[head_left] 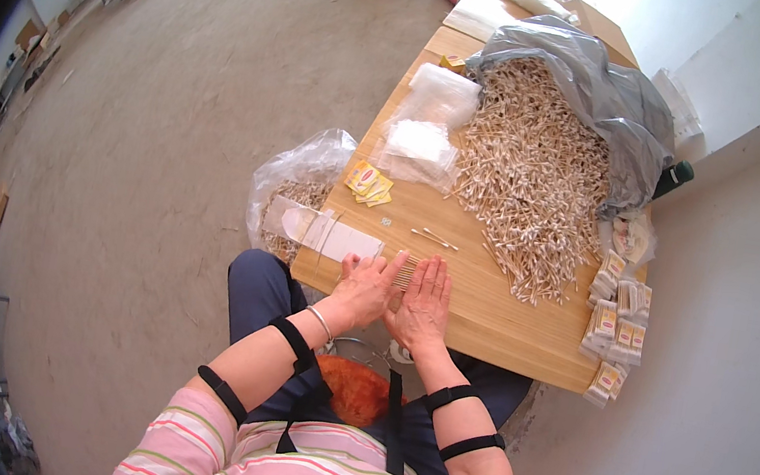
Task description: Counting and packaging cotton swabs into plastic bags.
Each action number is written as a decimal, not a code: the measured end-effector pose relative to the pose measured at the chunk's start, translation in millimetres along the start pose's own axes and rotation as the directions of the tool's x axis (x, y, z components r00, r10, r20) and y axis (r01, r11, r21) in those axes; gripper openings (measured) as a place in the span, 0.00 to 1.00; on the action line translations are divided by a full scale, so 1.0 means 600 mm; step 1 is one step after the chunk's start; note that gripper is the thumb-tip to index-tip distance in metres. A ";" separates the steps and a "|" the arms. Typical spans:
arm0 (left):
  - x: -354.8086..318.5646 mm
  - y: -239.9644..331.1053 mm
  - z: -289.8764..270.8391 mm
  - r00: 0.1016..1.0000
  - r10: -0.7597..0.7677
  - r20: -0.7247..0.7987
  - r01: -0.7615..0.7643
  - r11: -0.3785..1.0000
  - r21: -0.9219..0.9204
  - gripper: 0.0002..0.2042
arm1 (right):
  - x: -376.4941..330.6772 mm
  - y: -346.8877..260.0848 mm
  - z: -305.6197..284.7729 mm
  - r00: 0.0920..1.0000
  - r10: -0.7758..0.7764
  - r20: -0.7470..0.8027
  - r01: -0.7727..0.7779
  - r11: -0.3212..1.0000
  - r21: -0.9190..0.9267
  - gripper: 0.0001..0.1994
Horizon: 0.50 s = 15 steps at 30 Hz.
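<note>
Near the front edge of the wooden table, a flat row of cotton swabs (405, 272) lies side by side between my two hands. My left hand (363, 292) has its index finger stretched along the row's left side, and its other fingers bend slightly. On the right side, my right hand (422, 306) lies flat with straight fingers against the swabs. Just left of my left hand sits a white card-like holder (351, 243) with bands round it. A couple of loose swabs (434, 238) lie beyond my fingertips.
A large heap of cotton swabs (534, 173) spills from a grey plastic bag (613, 85). Clear plastic bags (421, 145) and yellow cards (370, 183) lie at the table's left. Packed swab packets (620, 320) line its right edge. Another swab bag (300, 175) stands beside the table.
</note>
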<state>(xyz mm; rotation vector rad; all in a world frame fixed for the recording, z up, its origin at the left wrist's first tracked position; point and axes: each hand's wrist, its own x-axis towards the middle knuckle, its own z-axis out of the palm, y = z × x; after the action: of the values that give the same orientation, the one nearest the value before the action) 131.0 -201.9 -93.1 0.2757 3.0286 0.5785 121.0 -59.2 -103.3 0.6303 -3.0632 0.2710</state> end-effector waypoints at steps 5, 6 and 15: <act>0.028 -0.002 -0.016 0.993 -0.029 0.118 0.040 0.996 -0.086 0.38 | 0.001 0.002 -0.002 1.000 0.017 0.024 -0.018 0.999 0.032 0.56; 0.030 -0.002 -0.017 0.991 -0.030 0.129 0.043 0.994 -0.099 0.39 | 0.001 0.003 -0.001 0.999 0.020 0.028 -0.021 0.999 0.033 0.56; 0.027 -0.006 -0.013 1.000 -0.004 -0.001 0.003 0.979 -0.202 0.28 | -0.003 0.001 0.000 1.000 0.012 0.024 -0.013 0.997 0.077 0.54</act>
<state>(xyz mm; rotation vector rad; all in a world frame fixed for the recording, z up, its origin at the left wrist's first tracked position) 113.7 -204.9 -87.1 0.2600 2.9392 0.8782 122.3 -58.3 -103.6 0.6217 -3.0933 0.3866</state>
